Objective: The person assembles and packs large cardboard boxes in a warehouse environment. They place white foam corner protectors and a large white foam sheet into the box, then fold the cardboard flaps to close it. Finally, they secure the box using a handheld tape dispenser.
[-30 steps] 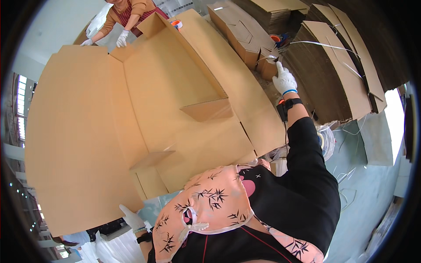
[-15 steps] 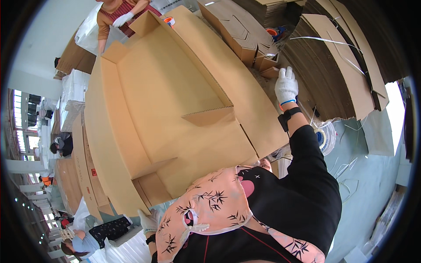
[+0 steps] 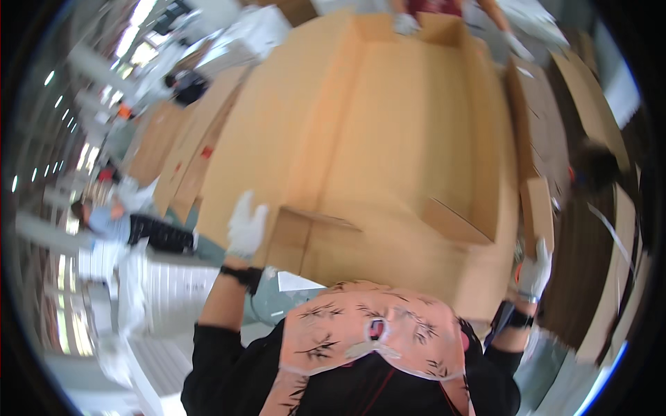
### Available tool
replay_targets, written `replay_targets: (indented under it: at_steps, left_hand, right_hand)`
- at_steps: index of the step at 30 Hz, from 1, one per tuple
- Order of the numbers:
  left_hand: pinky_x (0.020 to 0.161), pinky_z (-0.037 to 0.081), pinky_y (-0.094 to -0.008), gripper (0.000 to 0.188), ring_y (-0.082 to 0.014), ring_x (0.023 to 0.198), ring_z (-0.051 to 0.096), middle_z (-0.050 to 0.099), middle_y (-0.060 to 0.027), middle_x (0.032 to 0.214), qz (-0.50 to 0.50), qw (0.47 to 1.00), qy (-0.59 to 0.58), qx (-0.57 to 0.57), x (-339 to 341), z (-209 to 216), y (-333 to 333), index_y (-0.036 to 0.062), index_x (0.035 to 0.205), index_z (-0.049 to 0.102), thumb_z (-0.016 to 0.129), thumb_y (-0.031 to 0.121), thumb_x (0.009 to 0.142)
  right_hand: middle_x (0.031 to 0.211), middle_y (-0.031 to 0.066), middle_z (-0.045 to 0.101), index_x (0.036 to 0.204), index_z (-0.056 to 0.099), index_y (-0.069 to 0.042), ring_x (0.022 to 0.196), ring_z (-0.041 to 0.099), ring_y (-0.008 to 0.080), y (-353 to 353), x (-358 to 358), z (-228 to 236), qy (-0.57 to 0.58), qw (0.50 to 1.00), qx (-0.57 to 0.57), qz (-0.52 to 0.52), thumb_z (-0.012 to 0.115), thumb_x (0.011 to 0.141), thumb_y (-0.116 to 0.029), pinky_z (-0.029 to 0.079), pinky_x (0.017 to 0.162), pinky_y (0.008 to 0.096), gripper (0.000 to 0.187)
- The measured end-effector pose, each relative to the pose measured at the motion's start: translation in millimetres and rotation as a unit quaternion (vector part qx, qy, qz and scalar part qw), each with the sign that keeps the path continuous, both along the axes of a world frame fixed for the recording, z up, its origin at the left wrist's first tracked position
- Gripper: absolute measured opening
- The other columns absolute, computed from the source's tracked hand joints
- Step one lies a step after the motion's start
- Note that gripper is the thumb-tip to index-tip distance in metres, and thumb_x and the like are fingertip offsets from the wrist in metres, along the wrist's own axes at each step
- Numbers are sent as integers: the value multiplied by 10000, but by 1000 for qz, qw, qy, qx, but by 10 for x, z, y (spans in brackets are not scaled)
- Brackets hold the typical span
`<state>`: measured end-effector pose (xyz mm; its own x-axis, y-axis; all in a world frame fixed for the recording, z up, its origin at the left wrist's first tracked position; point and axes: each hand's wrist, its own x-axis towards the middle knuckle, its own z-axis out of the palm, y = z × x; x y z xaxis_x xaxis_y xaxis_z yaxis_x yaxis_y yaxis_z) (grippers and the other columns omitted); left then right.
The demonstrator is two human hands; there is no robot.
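Cardboard box (image 3: 388, 152) is lying open, ctr of frame. L hand (image 3: 246, 225), lower left, is having grip apart; R hand (image 3: 535, 272), lower right, is clamping small cardboard pc (image 3: 539, 208). Prob. best: L hand steadying box, R not bending pc.

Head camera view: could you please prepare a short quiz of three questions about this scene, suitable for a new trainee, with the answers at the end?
1. True or false: the left hand is closed into a fist.

2. Choose one: what is in the right hand?
A) a pair of scissors
B) a small cardboard piece
C) a plastic bag

3. Short answer: at which end of the large carton is the co-worker, the near or the far one?

Key:
1. False; it is open.
2. B.
3. The far end.
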<state>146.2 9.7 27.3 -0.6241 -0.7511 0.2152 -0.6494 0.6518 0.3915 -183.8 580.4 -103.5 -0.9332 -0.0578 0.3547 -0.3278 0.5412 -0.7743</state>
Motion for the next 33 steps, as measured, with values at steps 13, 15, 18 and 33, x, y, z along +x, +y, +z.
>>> replay_targets:
  at_steps: [13,15,18,33]
  left_hand:
    - [1170,209,-539,771,-478,1374,287,308,-312,1468,-102,976,-189,-47,-664,-508,-52,-34,1474,281,494,487,947]
    - [1156,227,-545,761,-468,1342,322,349,-304,1428,-108,976,-176,-68,-677,-544,-69,-36,1453,308,519,477,933]
    - [1155,226,-543,756,-474,1341,316,348,-313,1421,-110,976,-169,-77,-632,-523,-57,-37,1450,312,526,470,931]
    - [1200,131,-534,795,-521,1437,192,211,-370,1531,-117,969,-218,-11,-694,-465,-66,-38,1506,232,485,477,957]
  right_hand:
    - [1207,152,628,1298,553,52,1083,584,225,-1068,-1188,-726,-349,899,-149,216,506,1028,-309,480,931,349,453]
    - [1201,166,627,1287,553,72,1055,584,237,-915,-1209,-520,-278,942,-113,152,509,1026,-301,477,913,346,457]
    - [1277,192,593,1322,523,87,1075,574,254,-854,-910,300,-168,975,-144,-20,500,1033,-318,463,944,354,498]
    - [1116,244,662,1237,583,34,1067,628,361,-2021,13,1568,-118,933,244,237,533,934,-207,465,943,406,390]
